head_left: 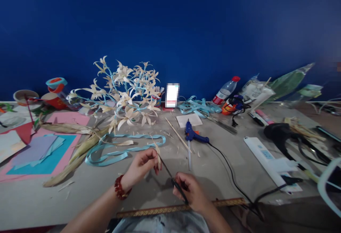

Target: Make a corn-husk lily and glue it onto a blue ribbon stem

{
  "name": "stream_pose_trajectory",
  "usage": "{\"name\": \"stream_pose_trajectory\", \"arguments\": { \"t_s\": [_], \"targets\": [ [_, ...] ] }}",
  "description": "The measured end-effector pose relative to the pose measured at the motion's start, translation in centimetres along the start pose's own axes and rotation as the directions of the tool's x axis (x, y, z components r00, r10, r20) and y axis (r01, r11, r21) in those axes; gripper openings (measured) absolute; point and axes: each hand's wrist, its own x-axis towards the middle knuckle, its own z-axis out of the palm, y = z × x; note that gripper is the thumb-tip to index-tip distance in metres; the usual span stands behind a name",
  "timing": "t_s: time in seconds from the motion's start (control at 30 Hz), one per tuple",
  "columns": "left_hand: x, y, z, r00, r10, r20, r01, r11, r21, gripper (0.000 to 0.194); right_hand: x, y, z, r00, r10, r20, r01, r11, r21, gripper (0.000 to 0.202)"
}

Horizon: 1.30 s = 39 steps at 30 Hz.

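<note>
The blue glue gun [192, 134] lay on the grey table [87, 199], and both of the person's hands worked on its near side. The left hand [146, 162], a red beaded bracelet [121, 187] at its wrist, was to the gun's near left, fingers bent and nearly closed, pinching a pale husk piece [157, 150] between thumb and fingertips. The right hand [188, 188], almost straight on the near side of the gun, had its fingers curled around the dark scissors [174, 183], whose blades pointed towards that piece; whether they touched it could not be told. Just left of the gun lay a thin wooden stick [177, 133]; farther left were a blue ribbon [106, 162] and long dry husks [80, 153]. Pale flowers [126, 98] stood beyond the gun to its left, a bottle [226, 90] beyond it to its right. A white power strip [262, 160] lay well to the gun's right.
</note>
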Motion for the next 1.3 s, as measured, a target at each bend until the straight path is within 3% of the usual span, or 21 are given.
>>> {"name": "stream_pose_trajectory", "arguments": {
  "t_s": [0.17,0.33,0.47,0.57,0.73,0.9,1.0,1.1,1.2,1.3],
  "targets": [
    [0.0,-0.1,0.1,1.0,-0.014,0.022,0.014,1.0,0.018,0.026,0.0,-0.1,-0.3,0.999,-0.03,-0.029,0.029,0.999,-0.015,0.039],
    [0.0,-0.2,0.4,1.0,-0.02,0.004,0.02,0.997,0.072,0.026,0.0,-0.2,0.0,0.999,0.036,-0.04,-0.029,0.984,0.174,0.035],
    [-0.1,-0.4,0.8,0.999,-0.036,0.033,0.03,0.986,0.162,0.026,1.1,-1.6,0.7,0.982,-0.009,-0.189,0.062,0.959,0.278,0.03],
    [-0.2,-0.4,1.0,0.997,-0.045,0.07,0.022,0.955,0.295,0.024,2.3,-2.8,1.2,0.966,-0.051,-0.255,0.112,0.967,0.23,0.027],
    [-0.5,-0.3,1.3,0.992,-0.059,0.113,0.006,0.907,0.421,0.021,3.6,-3.4,1.4,0.959,-0.081,-0.272,0.109,0.99,0.09,0.023],
    [-0.4,-0.7,1.1,0.985,-0.106,0.139,0.068,0.966,0.251,0.025,3.9,-3.8,1.3,0.943,-0.094,-0.319,0.132,0.986,0.1,0.022],
    [-0.3,-0.8,1.1,0.984,-0.113,0.139,0.094,0.986,0.14,0.024,4.0,-4.2,1.5,0.894,-0.125,-0.43,0.196,0.973,0.125,0.022],
    [-0.1,-0.5,1.1,0.992,-0.109,0.068,0.103,0.991,0.091,0.025,4.1,-4.3,1.9,0.853,-0.124,-0.508,0.238,0.957,0.165,0.022],
    [-0.1,-0.1,1.0,0.993,-0.116,0.004,0.116,0.991,0.063,0.026,4.0,-4.1,2.0,0.859,-0.101,-0.502,0.23,0.952,0.203,0.022],
    [-0.1,-0.1,0.6,0.99,-0.134,0.029,0.133,0.99,0.048,0.024,3.9,-4.1,1.7,0.912,-0.091,-0.4,0.197,0.953,0.232,0.023]
  ]
}}
